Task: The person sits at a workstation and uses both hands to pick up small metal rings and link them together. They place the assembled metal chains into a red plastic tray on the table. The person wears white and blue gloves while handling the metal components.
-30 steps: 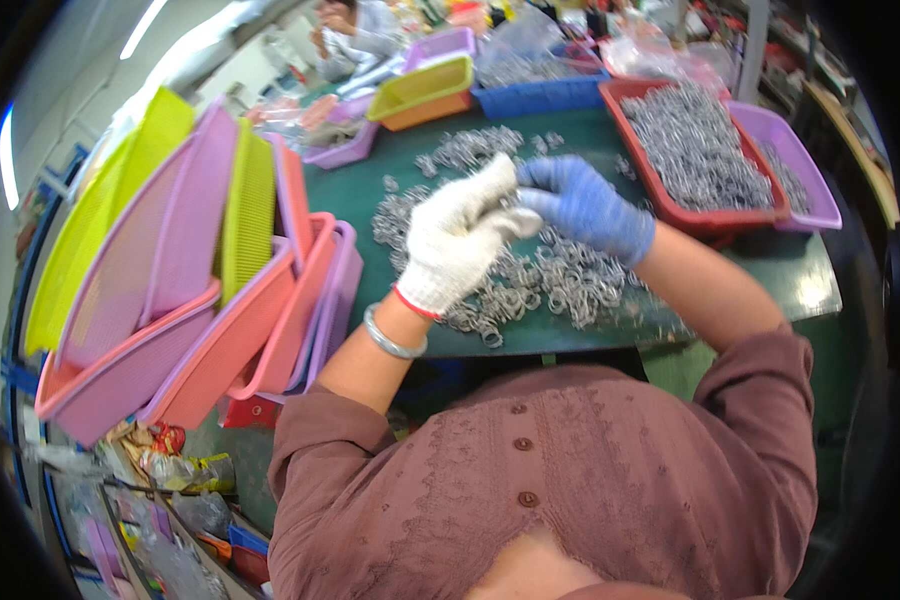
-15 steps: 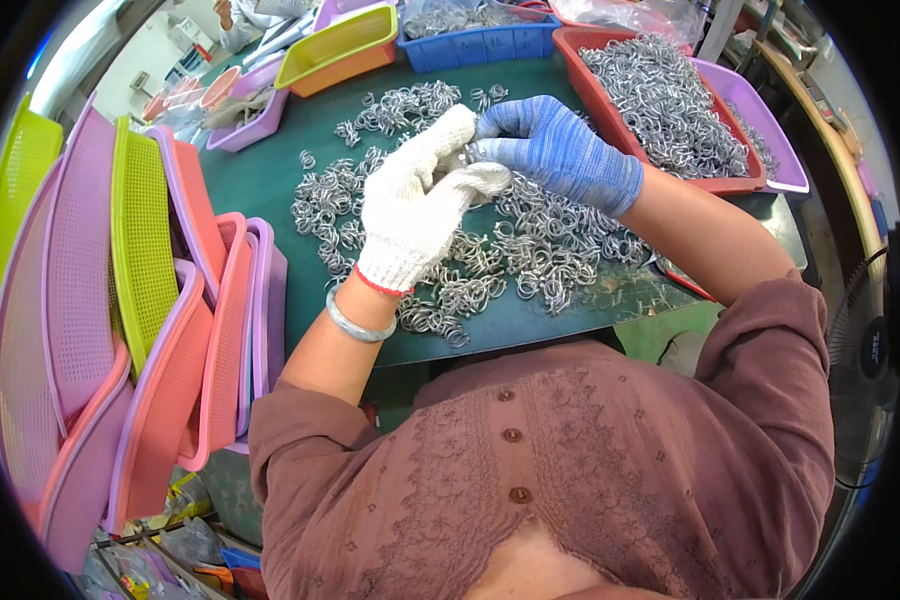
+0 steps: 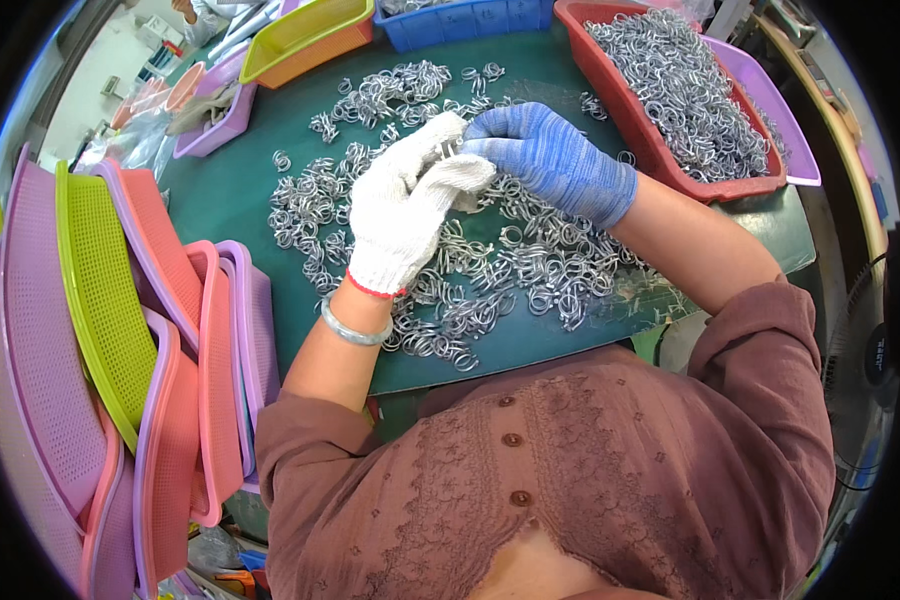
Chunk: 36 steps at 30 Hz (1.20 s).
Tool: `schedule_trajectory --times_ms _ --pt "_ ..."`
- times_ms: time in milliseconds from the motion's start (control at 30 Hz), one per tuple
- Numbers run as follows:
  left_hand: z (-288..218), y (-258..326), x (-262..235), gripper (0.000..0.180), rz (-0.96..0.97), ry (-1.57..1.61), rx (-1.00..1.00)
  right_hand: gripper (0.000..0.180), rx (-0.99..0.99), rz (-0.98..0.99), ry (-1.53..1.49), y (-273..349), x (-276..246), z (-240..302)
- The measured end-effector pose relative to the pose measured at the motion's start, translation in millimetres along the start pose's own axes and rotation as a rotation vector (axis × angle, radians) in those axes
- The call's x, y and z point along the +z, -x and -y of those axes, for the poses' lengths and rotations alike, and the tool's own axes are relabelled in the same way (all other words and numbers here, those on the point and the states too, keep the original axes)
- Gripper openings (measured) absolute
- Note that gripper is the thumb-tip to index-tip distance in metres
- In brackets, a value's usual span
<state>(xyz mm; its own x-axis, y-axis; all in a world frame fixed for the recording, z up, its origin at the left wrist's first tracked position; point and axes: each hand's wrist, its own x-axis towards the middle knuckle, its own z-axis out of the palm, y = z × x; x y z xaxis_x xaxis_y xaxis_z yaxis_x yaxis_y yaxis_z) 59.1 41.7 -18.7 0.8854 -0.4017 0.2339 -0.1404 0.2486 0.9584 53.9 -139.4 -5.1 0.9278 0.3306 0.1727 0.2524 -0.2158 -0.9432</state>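
Note:
My left hand (image 3: 405,200), in a white knit glove with a red cuff edge, is closed over a small silvery metal wire ring (image 3: 448,150) that shows between its fingertips. My right hand (image 3: 555,160), in a blue knit glove, meets it there, thumb and forefinger pinched at the same spot. How much of the piece its fingers grip is partly hidden. Below and around both hands, a loose pile of metal wire rings (image 3: 560,270) spreads across the green tabletop (image 3: 370,375).
A red bin (image 3: 670,170) heaped with rings stands far right, a purple tray (image 3: 800,150) beside it. Blue (image 3: 470,28) and yellow-orange (image 3: 305,45) bins line the far side. Stacked perforated baskets (image 3: 170,400) crowd the left. A fan (image 3: 870,350) is at the right.
The whole view has shifted a little, so the table and bins sit differently in it. Both hands stay together over the pile, and the fingertips have moved slightly around the ring.

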Motion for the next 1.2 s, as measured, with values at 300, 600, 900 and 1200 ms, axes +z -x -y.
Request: schedule_trajectory --times_ms 300,600,900,1200 --pt "24.7 2.3 -26.0 0.043 -0.015 -0.25 0.282 0.019 -0.418 -0.338 0.527 8.0 -34.7 12.0" --pt "10.6 -15.6 -50.3 0.022 0.021 -1.461 0.466 0.036 -0.069 -0.392 1.539 53.4 -175.2 21.6" --pt "17.2 -2.9 -53.0 0.021 0.202 -1.413 0.574 0.029 0.247 0.102 1.35 -66.8 -8.1 -34.3" --pt "7.4 -7.6 -51.1 0.024 -0.008 -1.221 0.309 0.019 0.065 0.036 1.295 -72.9 -9.8 -59.4"
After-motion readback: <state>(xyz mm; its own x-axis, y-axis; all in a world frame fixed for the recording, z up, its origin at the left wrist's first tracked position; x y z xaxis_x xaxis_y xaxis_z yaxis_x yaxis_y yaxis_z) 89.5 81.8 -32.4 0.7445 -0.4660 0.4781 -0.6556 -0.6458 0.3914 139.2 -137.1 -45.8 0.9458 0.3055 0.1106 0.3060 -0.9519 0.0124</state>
